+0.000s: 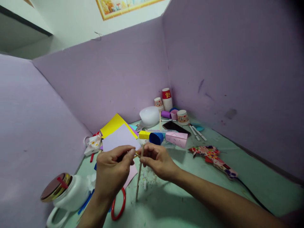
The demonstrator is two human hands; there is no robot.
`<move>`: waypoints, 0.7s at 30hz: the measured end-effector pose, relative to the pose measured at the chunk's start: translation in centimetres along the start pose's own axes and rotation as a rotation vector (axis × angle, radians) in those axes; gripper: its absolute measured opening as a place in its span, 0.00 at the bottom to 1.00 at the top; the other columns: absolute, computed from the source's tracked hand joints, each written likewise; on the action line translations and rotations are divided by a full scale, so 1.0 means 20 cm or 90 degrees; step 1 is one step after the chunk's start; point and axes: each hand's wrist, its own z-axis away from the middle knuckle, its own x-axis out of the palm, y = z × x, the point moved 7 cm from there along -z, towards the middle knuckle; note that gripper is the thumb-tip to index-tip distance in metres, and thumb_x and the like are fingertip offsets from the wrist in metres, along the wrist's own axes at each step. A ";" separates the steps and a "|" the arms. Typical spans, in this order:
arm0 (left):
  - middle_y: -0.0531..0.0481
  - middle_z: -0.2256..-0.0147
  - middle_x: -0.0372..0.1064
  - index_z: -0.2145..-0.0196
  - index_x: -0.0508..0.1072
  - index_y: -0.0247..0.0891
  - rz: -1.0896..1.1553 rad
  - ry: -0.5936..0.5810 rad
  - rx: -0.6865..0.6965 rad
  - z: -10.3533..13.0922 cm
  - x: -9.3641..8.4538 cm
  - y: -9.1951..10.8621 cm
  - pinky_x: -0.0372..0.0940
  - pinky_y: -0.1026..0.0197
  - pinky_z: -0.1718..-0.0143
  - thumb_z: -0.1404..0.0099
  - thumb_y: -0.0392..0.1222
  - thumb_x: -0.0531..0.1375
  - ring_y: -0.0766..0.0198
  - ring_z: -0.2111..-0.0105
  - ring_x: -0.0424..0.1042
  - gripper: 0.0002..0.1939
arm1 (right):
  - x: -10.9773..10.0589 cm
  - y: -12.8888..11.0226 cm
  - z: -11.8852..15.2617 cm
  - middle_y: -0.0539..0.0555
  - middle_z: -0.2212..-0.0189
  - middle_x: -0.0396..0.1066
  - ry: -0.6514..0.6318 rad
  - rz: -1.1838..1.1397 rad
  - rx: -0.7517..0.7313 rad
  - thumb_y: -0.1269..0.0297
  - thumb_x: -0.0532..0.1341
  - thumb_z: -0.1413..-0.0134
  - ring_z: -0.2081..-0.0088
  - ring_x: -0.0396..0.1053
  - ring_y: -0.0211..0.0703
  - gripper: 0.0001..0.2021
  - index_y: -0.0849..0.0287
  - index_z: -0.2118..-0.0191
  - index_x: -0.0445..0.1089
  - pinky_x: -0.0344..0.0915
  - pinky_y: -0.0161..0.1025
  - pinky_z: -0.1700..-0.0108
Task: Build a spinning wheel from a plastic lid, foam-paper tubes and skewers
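My right hand (159, 161) pinches a thin wooden stick (139, 179) near its upper end; the stick slants slightly, its lower end close to the table. Just left of it, my left hand (115, 169) has thumb and forefinger pressed together beside the top of the stick. A small yellowish piece shows between the fingertips of both hands, too small to make out. Beyond my hands are a blue paper roll (156, 138), a yellow paper piece (144, 135) and a pink paper roll (176, 139). Below my hands, a small white piece (145, 184) lies among crumbs.
A floral glue gun (213, 158) with a black cord lies right. Behind are a phone (176, 127), paper cups (167, 103) and a white balloon-like object (150, 116). Left are coloured sheets (120, 137), a white mug (72, 193) and red scissor handles (118, 205). Purple walls enclose the table.
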 end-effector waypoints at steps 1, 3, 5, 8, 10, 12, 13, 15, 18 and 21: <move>0.54 0.83 0.69 0.76 0.76 0.38 -0.055 0.013 0.023 0.01 -0.01 0.03 0.59 0.67 0.80 0.46 0.41 0.59 0.67 0.83 0.66 0.07 | 0.00 -0.01 0.00 0.46 0.78 0.61 0.008 0.025 -0.012 0.70 0.62 0.58 0.78 0.59 0.32 0.04 0.60 0.75 0.65 0.59 0.32 0.75; 0.54 0.84 0.68 0.78 0.74 0.39 -0.184 0.032 0.066 0.01 -0.02 0.08 0.57 0.65 0.79 0.45 0.41 0.58 0.66 0.83 0.65 0.08 | -0.01 -0.04 0.00 0.46 0.79 0.61 0.018 0.079 -0.049 0.71 0.61 0.58 0.77 0.59 0.33 0.05 0.59 0.77 0.64 0.59 0.33 0.73; 0.52 0.85 0.67 0.80 0.72 0.39 -0.317 0.065 0.080 0.00 -0.02 0.14 0.54 0.64 0.79 0.44 0.41 0.56 0.64 0.83 0.64 0.10 | -0.01 -0.07 0.01 0.47 0.78 0.61 0.018 0.120 -0.087 0.72 0.61 0.58 0.75 0.59 0.34 0.06 0.59 0.78 0.63 0.59 0.34 0.71; 0.49 0.85 0.66 0.82 0.71 0.39 -0.445 0.082 0.069 -0.05 0.00 0.22 0.49 0.63 0.80 0.45 0.42 0.56 0.61 0.82 0.64 0.11 | 0.00 -0.09 0.01 0.48 0.78 0.61 0.004 0.166 -0.112 0.73 0.61 0.57 0.74 0.59 0.35 0.05 0.59 0.78 0.63 0.59 0.34 0.71; 0.48 0.86 0.65 0.83 0.70 0.39 -0.469 0.079 0.075 -0.08 0.02 0.28 0.46 0.64 0.81 0.45 0.43 0.56 0.61 0.83 0.62 0.12 | 0.00 -0.10 0.02 0.48 0.78 0.62 0.003 0.194 -0.128 0.73 0.59 0.56 0.74 0.59 0.35 0.05 0.60 0.78 0.63 0.58 0.34 0.71; 0.49 0.87 0.63 0.84 0.69 0.39 -0.482 0.065 0.127 -0.09 0.07 0.35 0.42 0.64 0.82 0.46 0.43 0.56 0.63 0.85 0.59 0.12 | -0.01 -0.11 0.03 0.48 0.78 0.62 0.010 0.215 -0.150 0.74 0.57 0.57 0.74 0.58 0.35 0.06 0.59 0.79 0.61 0.58 0.34 0.72; 0.49 0.88 0.62 0.85 0.69 0.39 -0.491 0.053 0.172 -0.08 0.10 0.39 0.41 0.64 0.82 0.47 0.42 0.56 0.64 0.86 0.57 0.11 | -0.01 -0.12 0.03 0.48 0.79 0.61 0.015 0.222 -0.160 0.74 0.56 0.58 0.75 0.57 0.35 0.07 0.58 0.80 0.59 0.57 0.34 0.74; 0.50 0.88 0.61 0.84 0.68 0.38 -0.506 0.017 0.284 -0.04 0.17 0.44 0.38 0.63 0.82 0.51 0.38 0.57 0.65 0.87 0.55 0.07 | -0.03 -0.13 0.03 0.47 0.81 0.59 0.031 0.226 -0.169 0.74 0.56 0.59 0.77 0.56 0.35 0.08 0.58 0.82 0.56 0.55 0.33 0.77; 0.50 0.85 0.64 0.79 0.70 0.38 -0.509 -0.039 0.435 0.06 0.24 0.45 0.39 0.62 0.81 0.56 0.31 0.54 0.64 0.86 0.59 0.07 | -0.07 -0.13 0.01 0.48 0.82 0.60 0.052 0.220 -0.167 0.75 0.56 0.60 0.77 0.57 0.36 0.08 0.58 0.82 0.57 0.57 0.33 0.77; 0.50 0.83 0.66 0.78 0.69 0.38 -0.512 -0.059 0.536 0.16 0.24 0.39 0.42 0.61 0.80 0.55 0.27 0.52 0.63 0.84 0.62 0.10 | -0.09 -0.10 -0.01 0.50 0.76 0.67 0.053 0.181 -0.135 0.76 0.57 0.61 0.72 0.65 0.38 0.06 0.59 0.80 0.64 0.63 0.36 0.69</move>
